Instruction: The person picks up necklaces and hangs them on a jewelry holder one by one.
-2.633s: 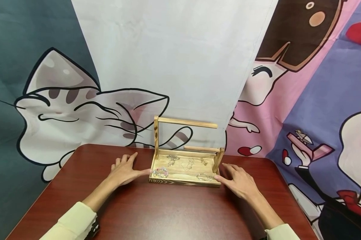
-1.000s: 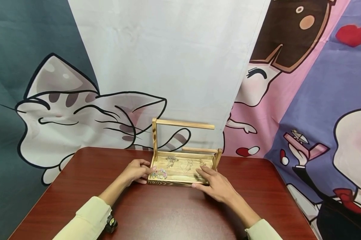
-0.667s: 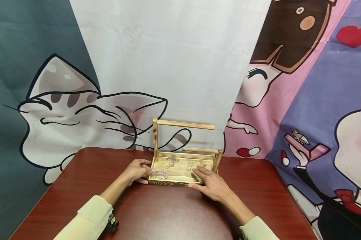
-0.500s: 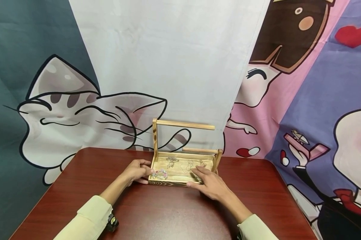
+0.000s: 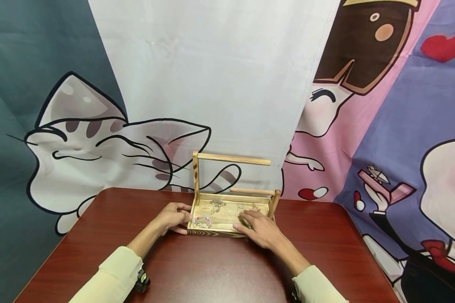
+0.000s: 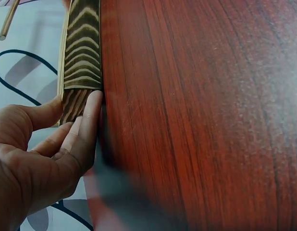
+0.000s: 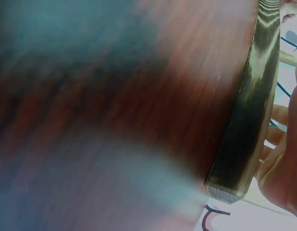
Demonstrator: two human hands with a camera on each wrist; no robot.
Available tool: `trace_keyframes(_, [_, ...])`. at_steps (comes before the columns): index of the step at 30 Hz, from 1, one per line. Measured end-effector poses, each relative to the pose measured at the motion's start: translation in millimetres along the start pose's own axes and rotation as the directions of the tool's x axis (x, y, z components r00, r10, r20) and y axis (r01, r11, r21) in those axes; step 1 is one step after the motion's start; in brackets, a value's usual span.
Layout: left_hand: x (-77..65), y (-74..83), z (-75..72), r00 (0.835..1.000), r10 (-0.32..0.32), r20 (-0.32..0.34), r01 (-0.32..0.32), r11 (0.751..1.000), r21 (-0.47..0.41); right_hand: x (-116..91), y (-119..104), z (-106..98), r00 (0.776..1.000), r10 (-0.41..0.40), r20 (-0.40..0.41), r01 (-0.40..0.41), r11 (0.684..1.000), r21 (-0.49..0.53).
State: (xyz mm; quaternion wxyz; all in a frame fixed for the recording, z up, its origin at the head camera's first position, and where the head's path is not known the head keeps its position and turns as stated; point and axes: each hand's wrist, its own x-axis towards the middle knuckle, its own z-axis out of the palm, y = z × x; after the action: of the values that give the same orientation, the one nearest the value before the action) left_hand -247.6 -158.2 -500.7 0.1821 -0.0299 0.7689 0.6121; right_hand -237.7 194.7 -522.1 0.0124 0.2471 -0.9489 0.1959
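Observation:
A wooden display tray point(image 5: 220, 232) with a raised bar frame stands on the table. Inside lie a pastel beaded bracelet point(image 5: 202, 221) at the front left, a tangled chain point(image 5: 217, 205) at the back and a thin looped chain point(image 5: 236, 209) right of the middle. My left hand point(image 5: 173, 216) grips the tray's left end, thumb at the rim and fingers along the outer side point(image 6: 79, 139). My right hand point(image 5: 261, 229) reaches over the front wall into the right part, fingers spread loosely and thumb apart from them. It largely hides another bracelet there.
The upper bar point(image 5: 233, 159) and a lower bar point(image 5: 252, 191) run across behind the tray between its side posts. The red-brown table point(image 5: 212, 269) spreads in front. A cartoon-printed cloth point(image 5: 220, 84) hangs close behind the table's far edge.
My left hand has come in from beside the tray to hold its left end. My right hand has moved left from the tray's right end, over its inside.

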Motion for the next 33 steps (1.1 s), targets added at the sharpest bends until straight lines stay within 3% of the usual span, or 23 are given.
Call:
trace_keyframes(10, [3.9,-0.2,2.5,1.000,-0.026,-0.006,0.026,1.000,0.004,10.9,5.3,6.9,0.999,-0.038,-0.010,0.038,0.999,-0.004])
trace_keyframes(17, [6.7,0.1,1.9,0.998,-0.059,0.008,0.059,0.998,-0.008,20.6,6.6,7.0,0.989,-0.118,-0.093,0.116,0.993,-0.033])
trace_keyframes(24, [8.4,2.0,-0.1,0.996,-0.090,0.017,0.090,0.996,0.001,35.3,16.4,14.7,0.954,-0.214,-0.212,0.210,0.977,-0.040])
trace_keyframes(29, [9.1,1.7,-1.4,0.995,-0.096,0.017,0.095,0.995,0.009,48.7,30.8,26.4,0.937,-0.253,-0.241,0.249,0.967,-0.044])
trace_keyframes(33, [9.5,1.6,-1.1,0.996,-0.090,0.015,0.090,0.996,0.012,68.8,67.3,60.5,0.906,-0.310,-0.289,0.296,0.951,-0.091])
